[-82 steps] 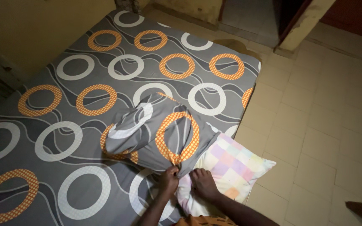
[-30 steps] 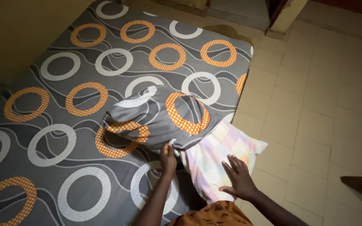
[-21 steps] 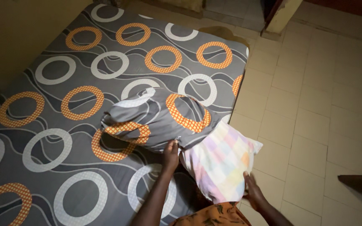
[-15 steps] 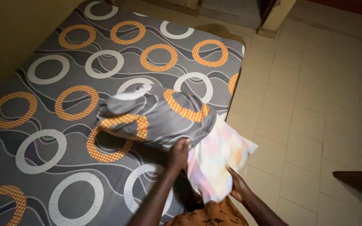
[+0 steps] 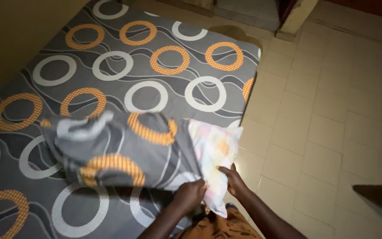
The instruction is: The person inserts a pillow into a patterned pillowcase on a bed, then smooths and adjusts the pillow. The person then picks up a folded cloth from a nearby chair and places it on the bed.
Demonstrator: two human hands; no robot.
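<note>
The left hand [image 5: 190, 193] is closed in a fist on the open edge of the grey pillowcase [image 5: 124, 152], bunching the cloth at its lower right corner. Just beside it, the right hand [image 5: 231, 179] pinches the pastel checked pillow [image 5: 213, 152] near its lower edge, fingers curled onto the fabric and thumb on top. The two hands are close together but not touching.

The pillow is mostly inside the pillowcase; only its right end sticks out, pale with soft pink, yellow and blue squares. The pillowcase, grey with orange and white rings, is blurred, so its folds and far end are hard to read. How far the pillow reaches inside is hidden. Both forearms enter from the bottom edge, cut off there, above a strip of orange patterned clothing [image 5: 219, 225].

Pillow and pillowcase lie over the near right part of the bed [image 5: 155, 62], whose sheet carries the same ring pattern. To the right is a pale tiled floor [image 5: 332, 115], dimly lit, with a dark shape [image 5: 381, 203] cut off at the lower right corner.
</note>
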